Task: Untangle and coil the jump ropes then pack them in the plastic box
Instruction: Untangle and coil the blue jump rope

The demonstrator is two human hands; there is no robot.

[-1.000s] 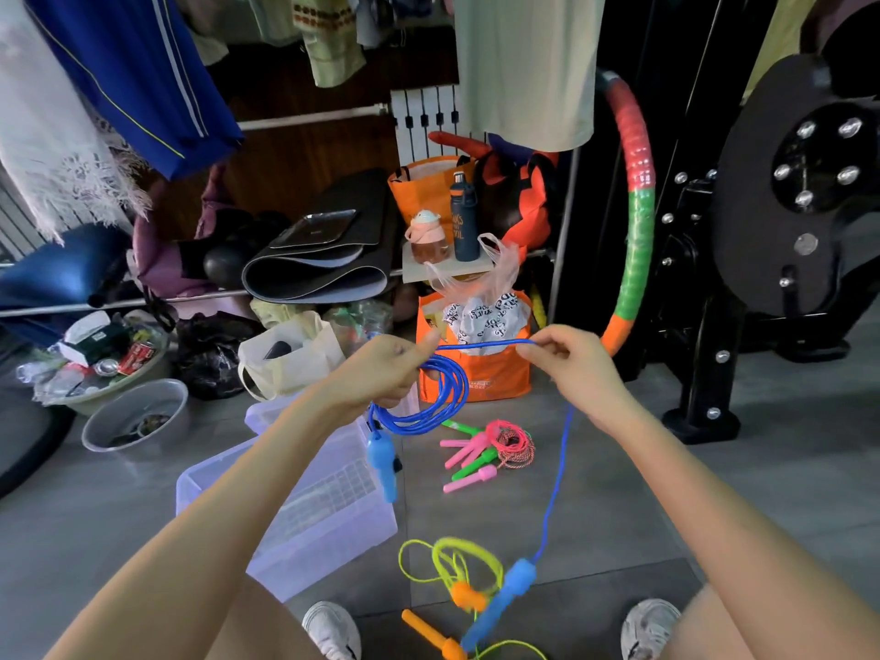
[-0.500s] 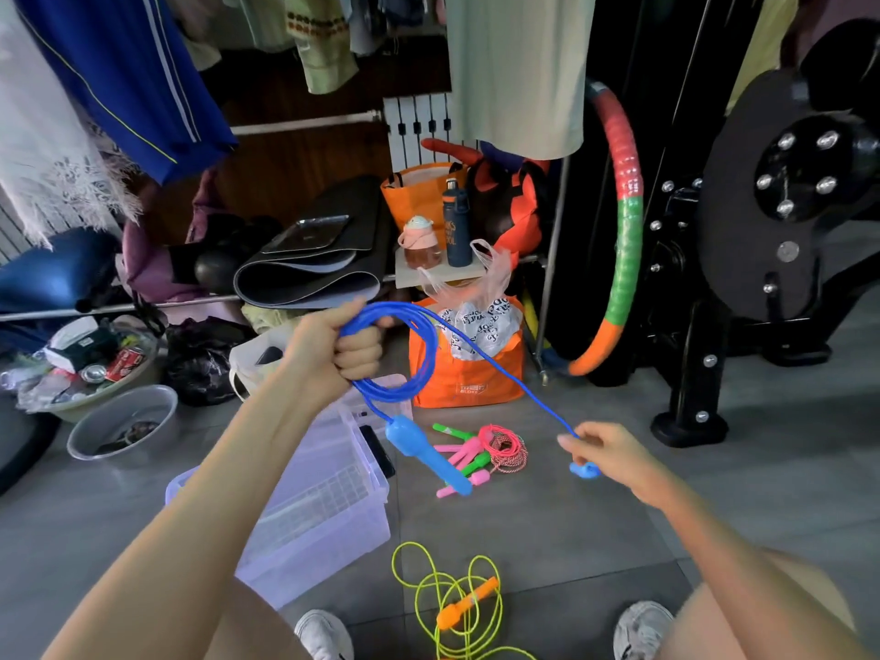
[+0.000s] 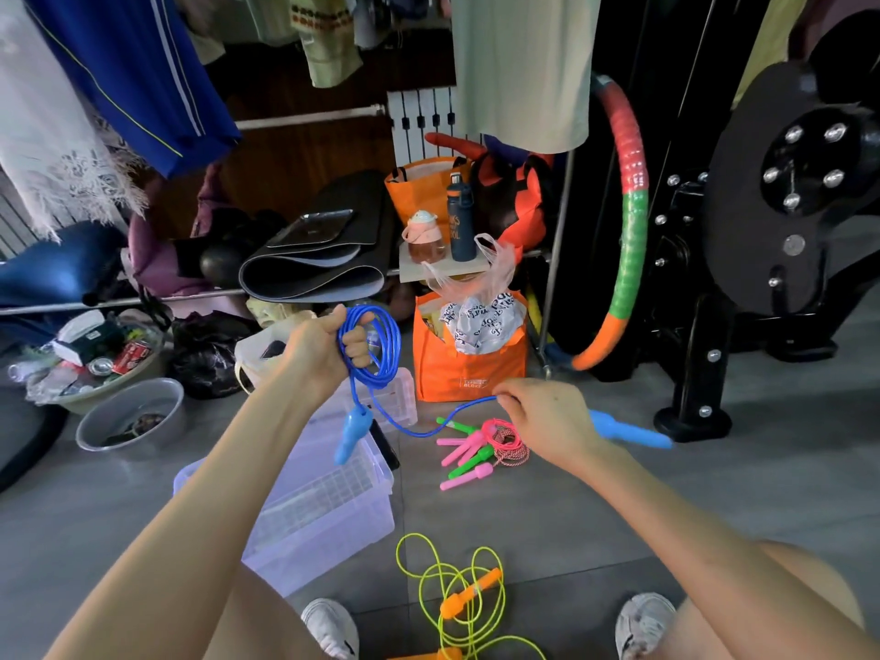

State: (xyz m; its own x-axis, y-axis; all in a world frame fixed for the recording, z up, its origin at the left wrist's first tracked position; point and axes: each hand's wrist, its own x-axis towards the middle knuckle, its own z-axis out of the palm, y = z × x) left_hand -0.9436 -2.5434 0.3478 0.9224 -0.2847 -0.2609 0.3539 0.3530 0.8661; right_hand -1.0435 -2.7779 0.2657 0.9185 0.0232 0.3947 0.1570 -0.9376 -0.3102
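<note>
The left hand [image 3: 319, 350], at the frame centre, has its fingers curled tight around the coil of the blue jump rope [image 3: 381, 343]. One blue handle [image 3: 352, 431] hangs over the plastic box [image 3: 333, 516] at lower left. The right hand [image 3: 547, 421] pinches the rope just beside the other handle [image 3: 628, 433]. The grey floor [image 3: 714, 493] lies open at right of the box. Compared with half a second before, the right hand is nearer the centre and the rope sags. The label on the orange bag [image 3: 469, 369] is too blurred to read.

I read a blue rope [image 3: 394, 345] with paler blue handles, a pink speckled rope [image 3: 509, 440] with pink and green handles at centre, a neon yellow rope [image 3: 469, 595] with orange handles at bottom, a clear box [image 3: 324, 531], and a red, green and orange banded hoop [image 3: 631, 231] at right.
</note>
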